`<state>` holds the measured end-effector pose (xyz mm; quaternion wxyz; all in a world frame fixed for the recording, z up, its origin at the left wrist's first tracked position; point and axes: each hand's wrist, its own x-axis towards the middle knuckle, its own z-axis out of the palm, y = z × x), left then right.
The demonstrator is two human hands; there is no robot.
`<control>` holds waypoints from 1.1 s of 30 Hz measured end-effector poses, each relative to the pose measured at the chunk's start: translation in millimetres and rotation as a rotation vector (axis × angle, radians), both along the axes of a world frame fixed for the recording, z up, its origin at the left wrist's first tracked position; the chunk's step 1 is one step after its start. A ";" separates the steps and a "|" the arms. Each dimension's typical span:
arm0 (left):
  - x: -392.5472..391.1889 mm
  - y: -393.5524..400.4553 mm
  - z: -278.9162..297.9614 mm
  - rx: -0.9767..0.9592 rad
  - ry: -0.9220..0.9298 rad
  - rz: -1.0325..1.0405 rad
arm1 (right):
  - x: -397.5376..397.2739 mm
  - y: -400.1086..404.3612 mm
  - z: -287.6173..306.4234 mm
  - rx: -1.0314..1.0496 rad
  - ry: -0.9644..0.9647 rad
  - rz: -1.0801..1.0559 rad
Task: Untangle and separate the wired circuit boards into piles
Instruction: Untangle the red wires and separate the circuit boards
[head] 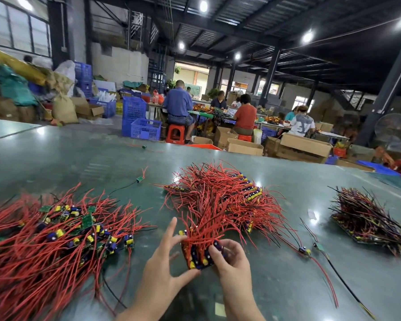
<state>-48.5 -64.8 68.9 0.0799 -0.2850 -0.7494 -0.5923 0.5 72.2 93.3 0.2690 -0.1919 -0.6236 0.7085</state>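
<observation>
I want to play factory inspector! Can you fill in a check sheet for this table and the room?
Surface: green table, shiny, reflecting the lamps.
Job's things: tangled pile at left; aligned middle pile; darker right pile; held bundle.
Clutter: loose boards lying apart from the piles.
Hands: left hand with spread fingers against the bundle; right hand grips it.
Cables: red wires fan out from every pile; some black.
Surroundings: seated workers, blue crates, cardboard boxes, fan.

Factory hall; workers (180, 105) at benches
</observation>
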 end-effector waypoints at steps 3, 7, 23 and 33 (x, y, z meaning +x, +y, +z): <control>-0.1 -4.0 2.6 0.031 0.017 -0.024 | 3.4 13.9 4.5 -0.007 -0.006 -0.019; -16.2 -6.6 10.9 0.452 -0.487 0.021 | 6.5 34.1 11.3 -0.022 -0.064 0.011; -10.0 -21.4 23.6 0.437 -1.044 -0.723 | 7.0 35.4 18.1 -0.262 -0.166 0.373; -6.5 -18.2 15.7 0.297 -0.999 -0.602 | 17.0 33.0 26.9 -0.105 -0.168 0.413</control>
